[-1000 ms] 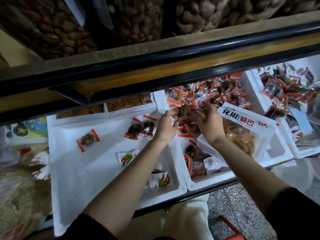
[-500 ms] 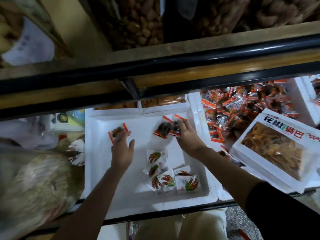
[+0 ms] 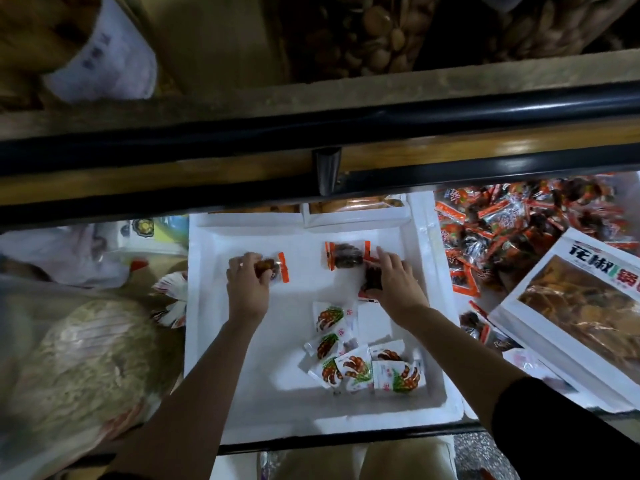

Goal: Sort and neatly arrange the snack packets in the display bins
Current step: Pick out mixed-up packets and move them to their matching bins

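Judging by its crinkled film, the orange-edged packet (image 3: pixel 276 268) is taken to be light, soft and slippery — best pinched at a flat sealed end, never squeezed. It is found toward the far left of the foam bin (image 3: pixel 277 393), pinched in the curled fingers (image 3: pixel 242 264) of the left hand (image 3: pixel 247 285). Near the far right corner a dark packet (image 3: pixel 370 277) is gripped by the right hand (image 3: pixel 396 282), beside a third packet (image 3: pixel 346 257); white packets (image 3: pixel 363 365) are heaped at the near right corner.
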The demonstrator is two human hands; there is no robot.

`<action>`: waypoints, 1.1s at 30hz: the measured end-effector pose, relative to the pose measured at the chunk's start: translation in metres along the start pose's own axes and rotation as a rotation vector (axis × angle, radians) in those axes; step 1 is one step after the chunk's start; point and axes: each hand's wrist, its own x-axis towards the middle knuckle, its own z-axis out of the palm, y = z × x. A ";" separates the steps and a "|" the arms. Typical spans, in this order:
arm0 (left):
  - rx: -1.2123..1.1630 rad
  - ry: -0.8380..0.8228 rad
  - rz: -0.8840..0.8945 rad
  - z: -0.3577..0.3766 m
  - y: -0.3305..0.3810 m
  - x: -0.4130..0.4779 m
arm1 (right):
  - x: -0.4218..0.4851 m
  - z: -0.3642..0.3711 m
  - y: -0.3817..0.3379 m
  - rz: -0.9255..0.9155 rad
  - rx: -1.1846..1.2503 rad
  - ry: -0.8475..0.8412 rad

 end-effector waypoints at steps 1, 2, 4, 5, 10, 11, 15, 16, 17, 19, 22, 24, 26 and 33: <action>-0.018 -0.008 -0.004 0.001 0.003 0.000 | 0.000 -0.001 0.000 0.018 -0.022 0.011; -0.013 -0.018 -0.007 0.002 0.005 0.000 | 0.001 -0.002 0.000 0.033 -0.046 0.030; 0.043 -0.030 -0.017 0.007 0.005 -0.002 | 0.000 -0.002 0.001 0.028 -0.114 0.081; 0.077 -0.039 -0.026 0.009 0.003 -0.004 | -0.002 -0.001 0.001 0.002 -0.153 0.096; -0.006 -0.093 0.096 0.017 -0.004 -0.023 | -0.019 0.006 0.006 -0.149 -0.109 0.113; -0.089 -0.087 0.124 0.017 -0.002 -0.025 | -0.022 0.004 0.007 -0.151 -0.039 0.112; -0.261 -0.137 0.108 0.021 0.035 -0.013 | -0.021 -0.014 0.005 -0.055 0.228 0.103; -0.269 -0.178 0.137 0.024 0.047 -0.007 | -0.021 -0.019 0.004 -0.034 0.252 0.110; -0.258 -0.209 0.191 0.029 0.059 -0.002 | -0.020 -0.023 0.003 -0.024 0.262 0.124; -0.159 -0.265 0.315 0.041 0.079 0.007 | -0.023 -0.029 0.005 -0.006 0.273 0.157; 0.069 -0.361 0.455 0.056 0.097 0.011 | -0.032 -0.034 0.013 0.026 0.292 0.170; 0.162 -0.409 0.501 0.062 0.104 0.011 | -0.039 -0.038 0.022 0.048 0.299 0.175; 0.214 -0.404 0.525 0.064 0.104 0.010 | -0.044 -0.044 0.026 0.051 0.289 0.180; 0.353 -0.373 0.369 0.061 0.108 -0.010 | -0.070 -0.059 0.045 0.084 0.301 0.211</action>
